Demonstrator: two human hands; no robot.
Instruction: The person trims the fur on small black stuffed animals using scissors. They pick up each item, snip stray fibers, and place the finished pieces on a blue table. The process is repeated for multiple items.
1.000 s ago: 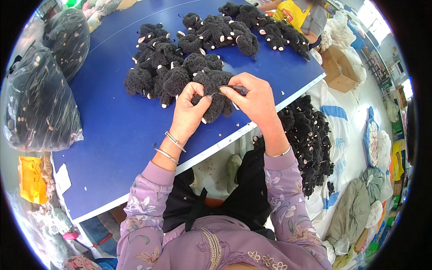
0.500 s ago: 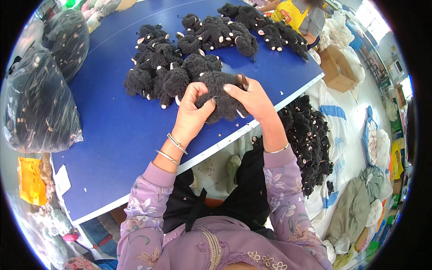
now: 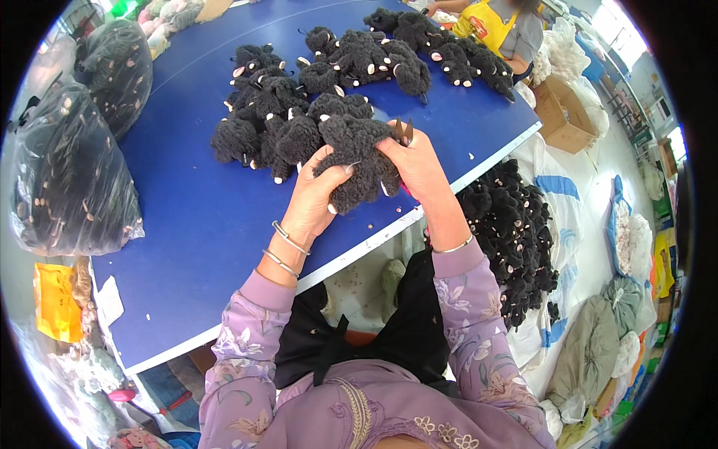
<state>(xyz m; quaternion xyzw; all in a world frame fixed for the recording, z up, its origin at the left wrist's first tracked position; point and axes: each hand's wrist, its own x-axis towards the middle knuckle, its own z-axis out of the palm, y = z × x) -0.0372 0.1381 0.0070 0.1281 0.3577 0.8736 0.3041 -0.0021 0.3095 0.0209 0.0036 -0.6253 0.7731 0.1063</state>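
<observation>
Between my two hands is a fluffy black plush toy (image 3: 355, 146) with small pale paw-like tips, held over the front part of the blue table. My left hand (image 3: 310, 191) is closed on its left side, the thumb pressed into the fur. A thin curved silvery piece, perhaps a needle, shows by that thumb. My right hand (image 3: 411, 161) pinches the other side with thumb and fingers. Two dark pointed blades of what look like thread snips (image 3: 404, 132) stick up from the right hand, and a bit of pink shows below it. The fingers behind the toy are hidden.
Many more black plush toys (image 3: 280, 93) are heaped on the blue table (image 3: 202, 232). Below its right edge lies another large pile (image 3: 512, 239). Clear plastic bags (image 3: 71, 176) stand at left. Across the table is a person in a yellow apron (image 3: 485, 26), near a cardboard box (image 3: 562, 112).
The plush toy has been turned in my hands, so pale tips now show at its lower end. Both hands have shifted slightly, and the dark blades stand more upright.
</observation>
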